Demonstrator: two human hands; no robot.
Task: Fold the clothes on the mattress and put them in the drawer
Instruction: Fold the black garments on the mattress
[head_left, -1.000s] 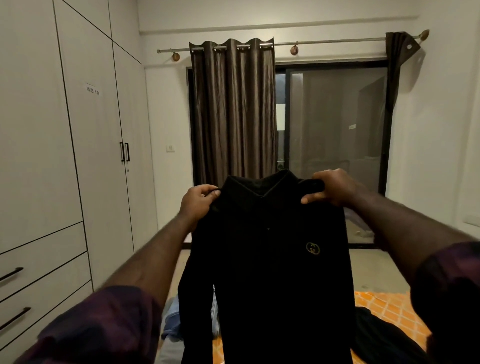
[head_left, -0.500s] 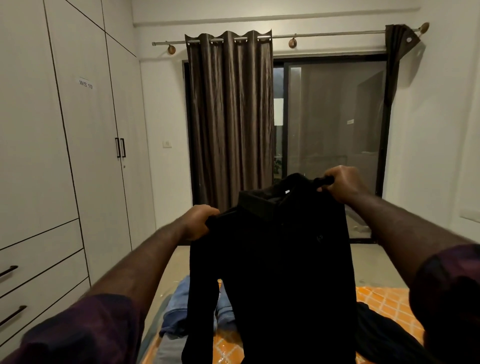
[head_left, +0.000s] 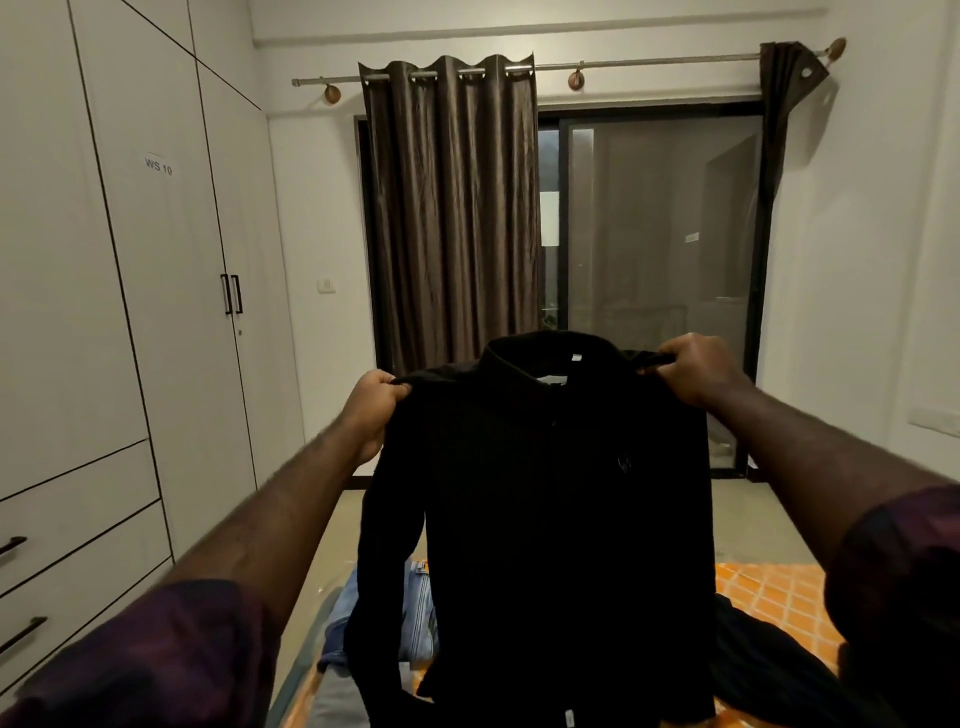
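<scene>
A black collared shirt (head_left: 545, 519) hangs in the air in front of me, held up by its shoulders. My left hand (head_left: 375, 402) pinches the left shoulder seam and my right hand (head_left: 691, 366) grips the right shoulder. The collar with a small white label faces me. One sleeve dangles at the lower left. Behind the shirt, blue jeans (head_left: 374, 613) and another dark garment (head_left: 769, 670) lie on the orange-patterned mattress (head_left: 774, 587). Drawers (head_left: 78, 525) with dark handles sit low in the white wardrobe at the left, all closed.
A tall white wardrobe (head_left: 156, 260) lines the left wall. Straight ahead hang a brown curtain (head_left: 452, 208) and a dark sliding glass door (head_left: 660, 270). Bare floor runs between the mattress and the wardrobe.
The shirt has been turned round: a logo faced me a second ago, now the inside of the collar does. My left hand dipped and rose again level with the right.
</scene>
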